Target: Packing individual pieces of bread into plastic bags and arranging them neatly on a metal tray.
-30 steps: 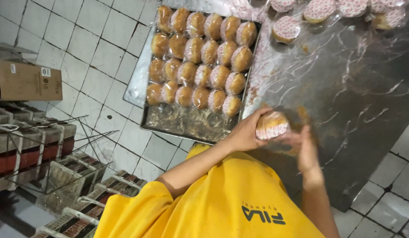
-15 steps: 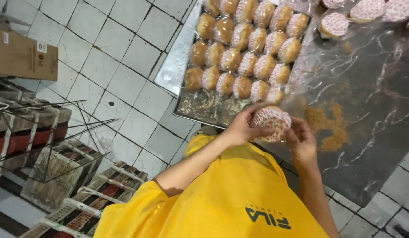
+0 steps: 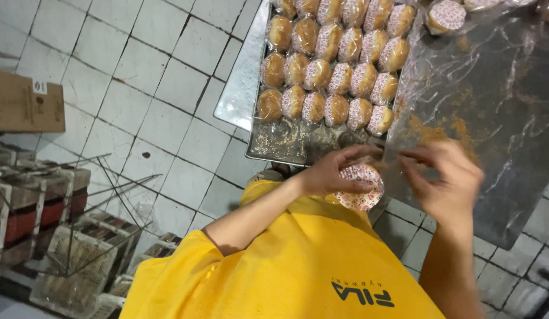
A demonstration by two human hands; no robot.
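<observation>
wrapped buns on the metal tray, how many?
24: four rows of six wrapped buns on the metal tray, nearest row to farthest. The frame edge clips the farthest row, so more may lie beyond.

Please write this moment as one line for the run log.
left hand: holds wrapped bun | right hand: beside bun, open | metal tray: rows of wrapped buns

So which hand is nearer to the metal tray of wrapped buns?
Left. The left hand, holding a wrapped bun, sits right at the near edge of the metal tray; the right hand hovers off to its side over the plastic sheet.
</observation>
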